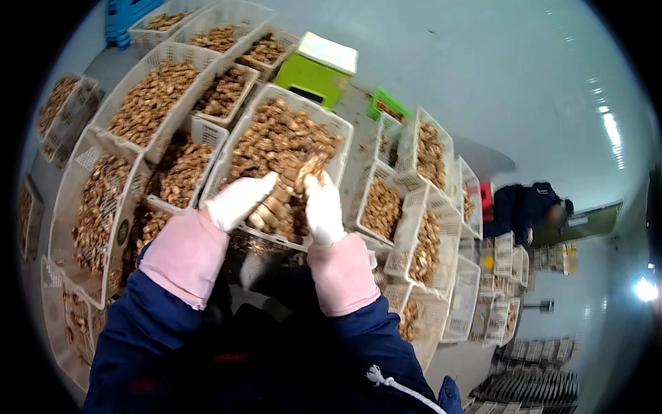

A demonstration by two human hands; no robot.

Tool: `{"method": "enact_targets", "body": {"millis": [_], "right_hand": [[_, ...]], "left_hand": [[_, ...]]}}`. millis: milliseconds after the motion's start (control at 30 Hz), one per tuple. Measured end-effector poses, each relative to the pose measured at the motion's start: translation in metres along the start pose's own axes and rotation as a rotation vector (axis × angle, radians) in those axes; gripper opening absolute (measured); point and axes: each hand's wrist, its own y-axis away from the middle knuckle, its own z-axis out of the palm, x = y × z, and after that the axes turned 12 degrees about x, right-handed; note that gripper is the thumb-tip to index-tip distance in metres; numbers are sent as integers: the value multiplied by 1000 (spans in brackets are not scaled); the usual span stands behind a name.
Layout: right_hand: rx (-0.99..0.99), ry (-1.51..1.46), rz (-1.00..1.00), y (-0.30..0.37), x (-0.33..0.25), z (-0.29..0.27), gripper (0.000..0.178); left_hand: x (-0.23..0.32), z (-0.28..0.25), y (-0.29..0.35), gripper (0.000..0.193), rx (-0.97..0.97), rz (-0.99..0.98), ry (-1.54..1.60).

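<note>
My left hand [241, 201], in a white glove, is closed on a clump of knobbly golden-brown ginger root [308, 168]. My right hand [323, 207], gloved in white too, grips the same clump from its right side. Both hands are over a white perforated crate [347, 132] right in front of me, heaped with more ginger [276, 134]. Paler, longer pieces [271, 209] show beneath my hands. Motion blurs the held clump, so its exact outline is hard to make out.
White crates of ginger [155, 96] stand close on the left, some stacked. More crates [429, 155] line the right. A green box with a white top [314, 69] stands beyond the crate. Farther right, a person in dark clothes [520, 210] bends beside stacked crates [503, 262].
</note>
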Motion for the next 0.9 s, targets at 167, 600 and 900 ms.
{"method": "enact_targets", "body": {"millis": [167, 600, 900], "right_hand": [[212, -244, 138, 7, -15, -129, 30], [854, -592, 431, 119, 166, -372, 33], [-64, 177, 195, -119, 98, -97, 43]], "left_hand": [[-4, -13, -18, 33, 46, -14, 104], [-27, -46, -28, 47, 449, 341, -40], [-12, -52, -37, 28, 238, 402, 560]]}}
